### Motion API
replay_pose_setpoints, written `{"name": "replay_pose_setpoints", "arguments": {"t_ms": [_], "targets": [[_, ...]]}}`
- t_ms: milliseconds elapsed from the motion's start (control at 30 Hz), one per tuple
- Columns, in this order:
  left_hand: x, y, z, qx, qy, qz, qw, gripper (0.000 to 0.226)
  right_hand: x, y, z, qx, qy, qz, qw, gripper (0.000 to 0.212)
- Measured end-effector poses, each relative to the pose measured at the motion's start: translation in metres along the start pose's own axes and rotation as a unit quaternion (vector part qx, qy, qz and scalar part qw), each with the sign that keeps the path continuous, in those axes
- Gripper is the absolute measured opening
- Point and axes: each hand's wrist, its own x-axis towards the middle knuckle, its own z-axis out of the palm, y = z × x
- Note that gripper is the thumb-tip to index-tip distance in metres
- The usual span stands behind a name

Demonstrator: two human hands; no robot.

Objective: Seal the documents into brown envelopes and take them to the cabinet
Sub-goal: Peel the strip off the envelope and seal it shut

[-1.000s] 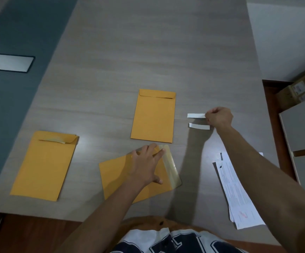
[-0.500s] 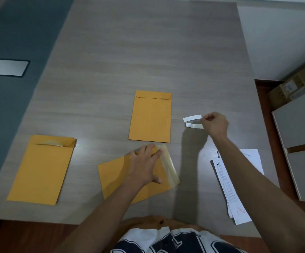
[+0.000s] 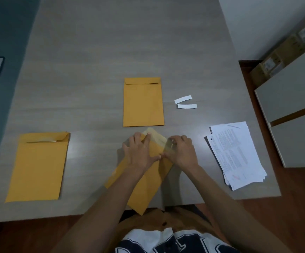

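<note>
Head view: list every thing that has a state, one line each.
Near envelope: flap open, both hands on it.
Middle envelope: flap folded down.
Left envelope: flap down, partly lifted.
Backing strips: peeled, loose.
Documents: stacked, unenveloped.
Left hand: pressing.
Right hand: on flap.

The table point(image 3: 111, 52) is grey wood-grain laminate with a dull sheen. The three envelopes point(image 3: 143, 105) are matt brown paper (the near one's flap point(image 3: 159, 141) has a glossy adhesive band). The strips point(image 3: 183, 99) and documents point(image 3: 237, 154) are white paper.
</note>
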Motion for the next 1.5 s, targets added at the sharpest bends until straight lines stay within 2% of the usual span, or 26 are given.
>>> {"name": "replay_pose_setpoints", "arguments": {"t_ms": [100,167,267,333,433,500,600,767,867,1033,1200,1300,1400,1500], "targets": [[-0.003,-0.011,0.005,-0.058,0.019,0.007,0.998,0.081,0.001,-0.004,0.001,-0.025,0.001,-0.015,1.000,0.063],[-0.004,-0.019,0.007,-0.080,0.043,0.028,0.996,0.090,0.001,-0.006,0.001,-0.036,0.012,-0.027,0.999,0.058],[-0.003,-0.028,0.004,-0.075,0.052,0.076,0.993,0.099,-0.005,-0.012,0.009,-0.061,0.044,-0.092,0.993,0.039],[-0.003,-0.034,-0.001,-0.054,0.060,0.126,0.989,0.089,-0.016,-0.015,0.021,-0.069,0.070,-0.127,0.987,0.027],[-0.005,-0.048,0.002,-0.022,0.051,0.186,0.981,0.060,-0.036,-0.016,0.042,-0.102,0.101,-0.158,0.977,0.017],[-0.008,-0.058,0.006,-0.017,0.028,0.209,0.977,0.052,-0.043,-0.017,0.051,-0.152,0.098,-0.154,0.971,0.023],[-0.006,-0.071,0.008,-0.016,0.040,0.250,0.967,0.052,-0.043,-0.028,0.057,-0.184,0.096,-0.145,0.967,0.045],[-0.005,-0.087,0.008,0.070,0.058,0.291,0.952,0.052,-0.035,-0.040,0.077,-0.230,0.013,-0.144,0.962,0.059],[-0.014,-0.088,0.006,0.171,0.038,0.293,0.940,0.061,-0.034,-0.028,0.083,-0.233,0.010,-0.156,0.960,0.057],[-0.019,-0.083,0.008,0.209,0.050,0.285,0.934,0.060,-0.047,0.005,0.075,-0.225,0.058,-0.199,0.952,0.051],[-0.018,-0.087,0.010,0.208,0.059,0.275,0.937,0.061,-0.063,0.047,0.068,-0.216,0.085,-0.215,0.949,0.046],[-0.020,-0.081,0.004,0.196,0.027,0.258,0.945,0.061,-0.066,0.049,0.067,-0.198,0.096,-0.204,0.954,0.045],[-0.021,-0.066,-0.002,0.158,-0.008,0.206,0.966,0.059,-0.068,0.044,0.068,-0.182,0.103,-0.186,0.960,0.045],[-0.021,-0.042,-0.010,0.099,-0.008,0.174,0.980,0.061,-0.066,0.044,0.068,-0.183,0.111,-0.190,0.958,0.046]]}}
